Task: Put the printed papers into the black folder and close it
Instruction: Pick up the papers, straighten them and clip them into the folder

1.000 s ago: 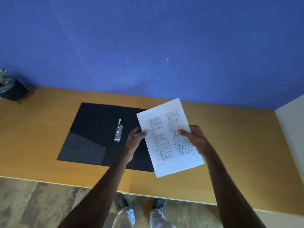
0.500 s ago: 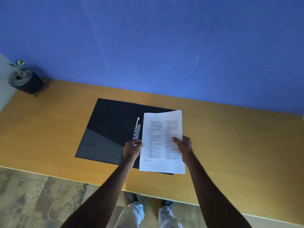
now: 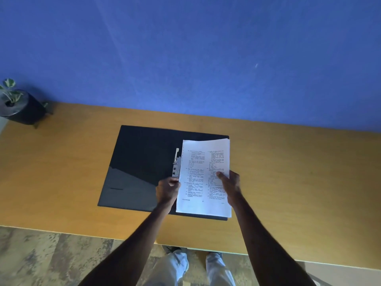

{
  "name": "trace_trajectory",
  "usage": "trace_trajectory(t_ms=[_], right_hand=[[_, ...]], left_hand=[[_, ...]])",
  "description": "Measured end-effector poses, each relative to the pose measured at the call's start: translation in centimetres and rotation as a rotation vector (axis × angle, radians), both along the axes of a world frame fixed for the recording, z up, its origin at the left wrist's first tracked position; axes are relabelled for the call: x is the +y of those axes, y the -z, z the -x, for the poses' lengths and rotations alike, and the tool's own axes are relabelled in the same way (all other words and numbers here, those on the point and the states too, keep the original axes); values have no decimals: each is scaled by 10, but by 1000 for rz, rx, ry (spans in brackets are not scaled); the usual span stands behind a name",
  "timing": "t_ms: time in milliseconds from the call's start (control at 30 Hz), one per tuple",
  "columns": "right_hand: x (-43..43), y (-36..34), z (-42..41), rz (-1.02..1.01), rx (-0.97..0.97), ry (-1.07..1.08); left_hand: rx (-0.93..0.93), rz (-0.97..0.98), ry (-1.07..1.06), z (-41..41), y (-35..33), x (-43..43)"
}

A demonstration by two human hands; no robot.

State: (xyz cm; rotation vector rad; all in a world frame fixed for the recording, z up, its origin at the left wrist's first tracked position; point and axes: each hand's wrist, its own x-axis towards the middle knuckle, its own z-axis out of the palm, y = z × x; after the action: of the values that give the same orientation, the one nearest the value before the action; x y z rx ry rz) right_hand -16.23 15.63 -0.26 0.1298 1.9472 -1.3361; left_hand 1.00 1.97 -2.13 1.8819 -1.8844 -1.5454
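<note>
Since a second ago the papers have squared up over the folder's right half. Left hand pinches their 9 o'clock edge, right hand their 3 o'clock edge. Clip sits just beside, at 9. Folder lies open on the desk.

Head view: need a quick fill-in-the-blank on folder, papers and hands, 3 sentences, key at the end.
1. The black folder lies ____ on the wooden desk.
2. The printed papers sit over the folder's ____ half, beside the metal clip.
3. The left hand and right hand ____ grip the papers.

Missing words: open; right; both
</note>
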Motion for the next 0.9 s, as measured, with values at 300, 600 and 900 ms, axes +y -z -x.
trace_trajectory(t_ms=[300,600,900], right_hand=[[-17,1,-8,-30,18,-5],[-22,-7,-17,-110,139,-56],[-17,-10,-8,-372,313,-283]], left_hand=[[-75,76,-18,-3,0,-9],[-49,132,0,-4,-4,0],[-33,157,67,-9,-6,4]])
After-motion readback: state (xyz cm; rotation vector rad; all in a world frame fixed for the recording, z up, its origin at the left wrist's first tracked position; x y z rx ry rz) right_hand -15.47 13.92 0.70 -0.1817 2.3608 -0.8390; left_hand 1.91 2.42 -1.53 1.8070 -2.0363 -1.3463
